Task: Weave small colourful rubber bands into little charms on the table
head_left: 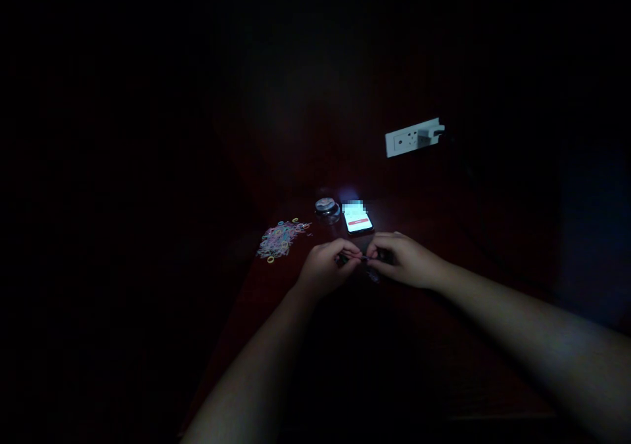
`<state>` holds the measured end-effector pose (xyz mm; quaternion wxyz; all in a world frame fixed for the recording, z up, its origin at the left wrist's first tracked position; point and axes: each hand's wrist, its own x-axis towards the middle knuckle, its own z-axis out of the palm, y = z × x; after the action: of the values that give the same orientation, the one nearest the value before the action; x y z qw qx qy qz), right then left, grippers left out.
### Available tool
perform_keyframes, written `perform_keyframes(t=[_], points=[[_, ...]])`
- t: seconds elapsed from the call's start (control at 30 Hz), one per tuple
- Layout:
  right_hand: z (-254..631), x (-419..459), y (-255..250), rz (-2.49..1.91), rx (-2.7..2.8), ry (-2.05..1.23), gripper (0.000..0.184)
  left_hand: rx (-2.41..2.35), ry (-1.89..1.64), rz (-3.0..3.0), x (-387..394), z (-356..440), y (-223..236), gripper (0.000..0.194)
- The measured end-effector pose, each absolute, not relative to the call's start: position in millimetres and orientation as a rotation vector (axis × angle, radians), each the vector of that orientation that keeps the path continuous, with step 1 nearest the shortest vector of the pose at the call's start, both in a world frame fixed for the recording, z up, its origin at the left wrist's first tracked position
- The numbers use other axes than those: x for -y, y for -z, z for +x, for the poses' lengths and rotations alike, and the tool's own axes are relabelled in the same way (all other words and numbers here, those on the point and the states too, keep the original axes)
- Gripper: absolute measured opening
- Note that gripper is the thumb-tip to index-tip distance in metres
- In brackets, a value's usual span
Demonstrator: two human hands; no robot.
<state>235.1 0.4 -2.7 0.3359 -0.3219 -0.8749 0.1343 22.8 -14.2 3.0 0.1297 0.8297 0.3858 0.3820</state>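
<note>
My left hand [328, 265] and my right hand [404, 260] meet over the dark red table, thumbs and fingertips pinched together. Between them is a tiny purplish thing [365, 257], too small and dim to name. Just below the fingertips lies a small, faint, pale cluster [373, 275] that I cannot make out. Left of my left hand, a loose pile of small coloured elastic bands [280, 239] spreads out, with a yellow band [271, 259] at its near edge. A lit phone [358, 218] is directly beyond my fingertips.
A small clear jar [327, 212] with a lid stands left of the phone. Behind, a white socket panel [413, 137] holds a plug [434, 131] with a dark cable. The table's left edge [231, 319] runs past the pile. Most of the room is dark.
</note>
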Motion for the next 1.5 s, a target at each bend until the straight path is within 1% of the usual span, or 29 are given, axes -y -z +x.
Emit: perform_keyframes(t=[0.2, 0.47, 0.63, 0.83, 1.0, 1.5], points=[[235.6, -1.1, 2.4, -0.807, 2.264, -0.354, 0.012, -1.111, -1.104, 2.414, 15.5, 23.8, -4.3, 0.012], [234.8, -2.0, 3.2, -0.805, 2.238, -0.398, 0.008, -1.097, -1.114, 2.434, 15.3, 24.3, -3.3, 0.013], [235.1, -2.2, 2.4, -0.763, 2.253, -0.405, 0.013, -1.113, -1.112, 2.429, 15.6, 24.7, -3.4, 0.011], [236.1, -2.1, 1.6, -0.774, 2.241, -0.398, 0.012, -1.107, -1.114, 2.433, 14.6, 23.3, -2.0, 0.011], [235.9, -1.2, 0.4, -0.782, 2.232, -0.413, 0.015, -1.109, -1.134, 2.458, 13.4, 22.8, -0.6, 0.010], [240.0, -6.2, 4.4, -0.792, 2.204, -0.395, 0.012, -1.123, -1.100, 2.473, 10.2, 21.5, 1.9, 0.012]])
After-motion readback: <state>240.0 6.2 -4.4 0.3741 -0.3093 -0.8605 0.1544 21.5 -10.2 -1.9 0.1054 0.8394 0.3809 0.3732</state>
